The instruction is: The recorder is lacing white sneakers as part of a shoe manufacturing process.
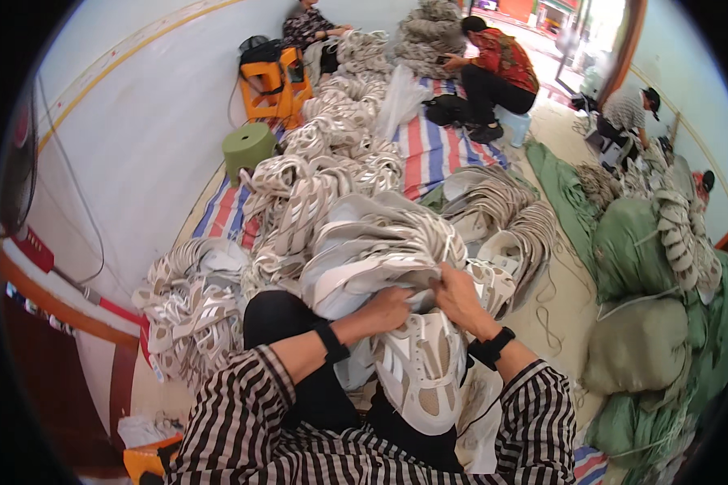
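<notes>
A beige and white shoe upper (419, 376) hangs toe-down over my lap, its laced tongue area facing up. My left hand (387, 310) is closed at its collar, knuckles up. On the other side of the opening, my right hand (459, 297) grips the same upper with bent fingers. Just beyond both hands rests a thick bundle of stacked shoe uppers (364, 242), touching the held one. A thin white string shows by my right fingertips; whether I pinch it, I cannot tell. Dark bands circle both my wrists.
Piles of shoe uppers (190, 315) lie at left, with more stacks (514, 230) at right. A green stool (249, 148) and orange stool (275, 89) stand by the wall. Green sacks (635, 250) line the right. Several people sit farther off, one in a red patterned top (505, 61).
</notes>
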A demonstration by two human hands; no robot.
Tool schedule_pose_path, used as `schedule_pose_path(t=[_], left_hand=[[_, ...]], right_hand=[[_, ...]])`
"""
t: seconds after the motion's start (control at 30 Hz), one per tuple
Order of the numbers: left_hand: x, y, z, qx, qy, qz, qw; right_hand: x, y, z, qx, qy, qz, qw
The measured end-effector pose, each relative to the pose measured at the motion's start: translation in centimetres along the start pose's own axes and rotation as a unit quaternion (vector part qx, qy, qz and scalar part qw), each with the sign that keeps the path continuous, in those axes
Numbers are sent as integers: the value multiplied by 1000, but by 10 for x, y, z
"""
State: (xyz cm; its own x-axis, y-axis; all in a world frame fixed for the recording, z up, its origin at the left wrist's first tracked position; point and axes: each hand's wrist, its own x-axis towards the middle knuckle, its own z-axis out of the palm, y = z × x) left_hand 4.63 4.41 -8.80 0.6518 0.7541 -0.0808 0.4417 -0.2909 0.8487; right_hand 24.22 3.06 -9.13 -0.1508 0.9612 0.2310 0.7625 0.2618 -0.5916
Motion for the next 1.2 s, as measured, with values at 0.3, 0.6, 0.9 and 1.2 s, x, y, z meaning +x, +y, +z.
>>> schedule_pose_path(t=[0.3,0.6,0.9,1.2], left_hand=[[32,37,-8,138,-93,-4,986],[24,21,-10,120,-88,-16,989],[-23,3,22,-136,127,-199,962],[-5,-24,14,-55,171,14,984]], right_hand=[[12,-1,-3,-52,85,-32,995],[5,-6,4,31,25,45,998],[-6,7,20,186,20,139,973],[-25,6,12,328,11,183,927]])
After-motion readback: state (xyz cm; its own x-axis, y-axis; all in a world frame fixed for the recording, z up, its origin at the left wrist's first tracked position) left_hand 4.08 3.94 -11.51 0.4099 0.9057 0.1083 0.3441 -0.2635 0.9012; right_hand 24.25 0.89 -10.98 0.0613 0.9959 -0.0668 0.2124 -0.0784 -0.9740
